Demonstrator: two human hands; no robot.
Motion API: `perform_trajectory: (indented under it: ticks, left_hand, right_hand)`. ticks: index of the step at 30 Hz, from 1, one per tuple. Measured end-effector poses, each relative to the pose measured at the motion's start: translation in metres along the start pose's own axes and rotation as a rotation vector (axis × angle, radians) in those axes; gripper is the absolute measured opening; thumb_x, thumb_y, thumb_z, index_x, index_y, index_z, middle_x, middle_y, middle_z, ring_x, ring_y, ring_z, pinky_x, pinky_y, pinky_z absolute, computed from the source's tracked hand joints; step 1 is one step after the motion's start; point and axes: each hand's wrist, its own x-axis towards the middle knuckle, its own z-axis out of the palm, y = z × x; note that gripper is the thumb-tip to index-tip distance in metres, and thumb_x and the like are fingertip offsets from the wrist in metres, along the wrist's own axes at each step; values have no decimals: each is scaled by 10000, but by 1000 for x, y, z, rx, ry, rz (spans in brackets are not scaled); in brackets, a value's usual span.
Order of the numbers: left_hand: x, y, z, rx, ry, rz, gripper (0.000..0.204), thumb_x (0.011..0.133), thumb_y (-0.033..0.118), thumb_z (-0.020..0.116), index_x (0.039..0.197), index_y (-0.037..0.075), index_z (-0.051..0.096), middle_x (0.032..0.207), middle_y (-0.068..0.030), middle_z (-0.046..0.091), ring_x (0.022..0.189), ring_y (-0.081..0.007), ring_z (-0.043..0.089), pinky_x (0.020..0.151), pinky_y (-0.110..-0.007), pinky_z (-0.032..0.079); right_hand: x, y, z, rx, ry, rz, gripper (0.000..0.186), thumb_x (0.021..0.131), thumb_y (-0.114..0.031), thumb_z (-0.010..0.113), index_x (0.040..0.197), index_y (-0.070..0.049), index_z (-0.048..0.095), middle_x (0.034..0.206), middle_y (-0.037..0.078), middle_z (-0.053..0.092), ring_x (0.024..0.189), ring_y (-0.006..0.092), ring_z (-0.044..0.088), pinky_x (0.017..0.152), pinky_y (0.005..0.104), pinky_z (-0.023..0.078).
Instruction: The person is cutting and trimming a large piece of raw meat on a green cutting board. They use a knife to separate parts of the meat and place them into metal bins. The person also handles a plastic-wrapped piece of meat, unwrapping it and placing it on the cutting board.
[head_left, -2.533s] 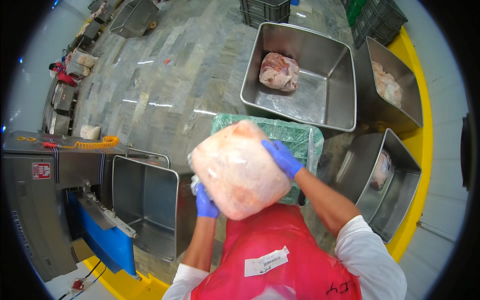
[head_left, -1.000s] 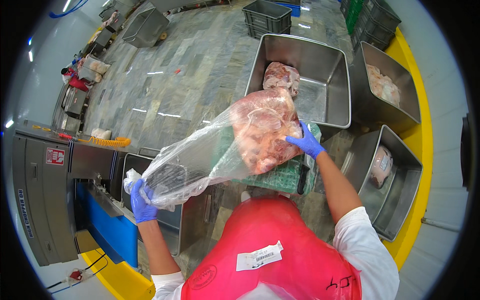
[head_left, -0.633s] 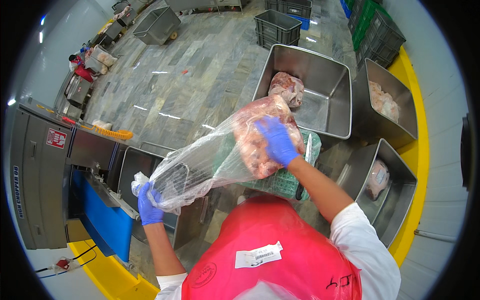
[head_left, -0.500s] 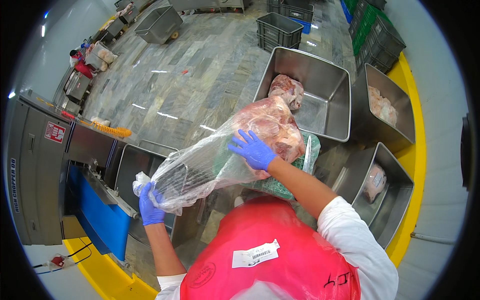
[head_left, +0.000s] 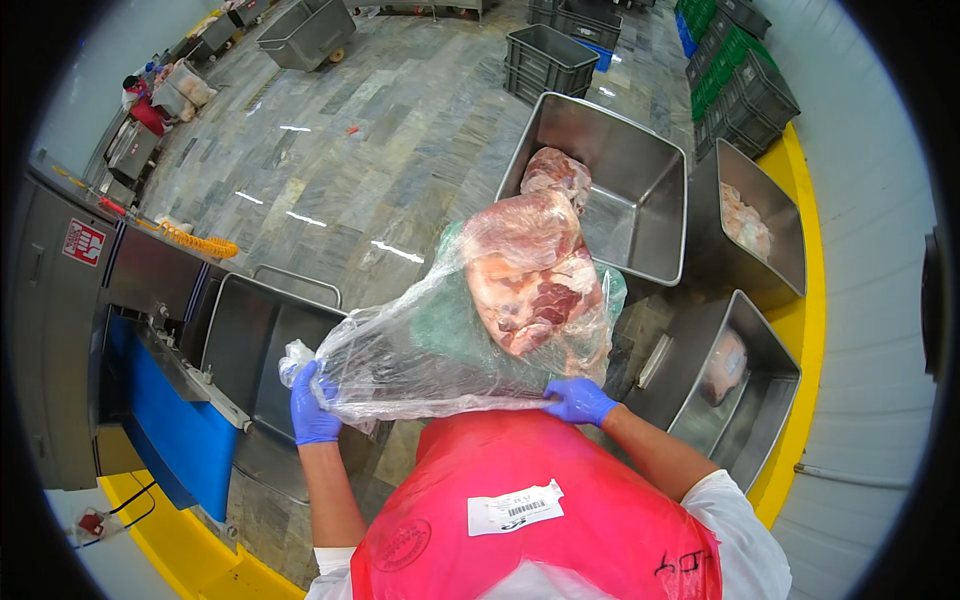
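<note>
A large block of raw meat [head_left: 535, 270] lies inside a clear plastic bag [head_left: 400, 350] on a green surface [head_left: 612, 285] in front of me. My left hand [head_left: 315, 405], in a blue glove, is closed on the bunched left end of the bag. With its fingers pinched, my right hand [head_left: 580, 402], also gloved, grips the bag's near edge just below the meat. The bag is stretched between both hands. The knife seen before on the green surface is hidden now.
Beyond the meat stands a steel tub [head_left: 630, 210] holding another meat piece [head_left: 557, 175]. Two steel bins [head_left: 765, 200] [head_left: 770, 390] are at right, one with pale pieces, one with a wrapped piece. At left are a steel cart [head_left: 265, 320] and a machine with a blue chute [head_left: 180, 410].
My right hand has moved from on top of the meat down to the bag's near edge and closed on it. The meat block has turned, and my left hand keeps its hold.
</note>
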Motion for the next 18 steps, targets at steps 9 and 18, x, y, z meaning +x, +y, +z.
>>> perform_trajectory:
  ticks: [9, 18]
  left_hand:
    - [-33, 18, -3, -42, 43, 58, 350, 956, 200, 678, 1271, 69, 599, 1180, -110, 666, 1077, -273, 662, 973, -412, 552]
    - [-54, -4, -31, 155, -103, 129, 531, 936, 57, 704, 1431, 37, 511, 1247, -77, 627, 1121, -206, 640, 965, -376, 528]
  right_hand:
    - [143, -16, -104, -74, 714, -167, 430, 857, -352, 771, 1184, -85, 690, 1041, 218, 668, 909, 414, 665, 839, 487, 541]
    - [224, 17, -135, -446, 567, -225, 157, 876, -147, 660, 1005, -73, 607, 967, 205, 643, 776, 428, 660, 719, 527, 543]
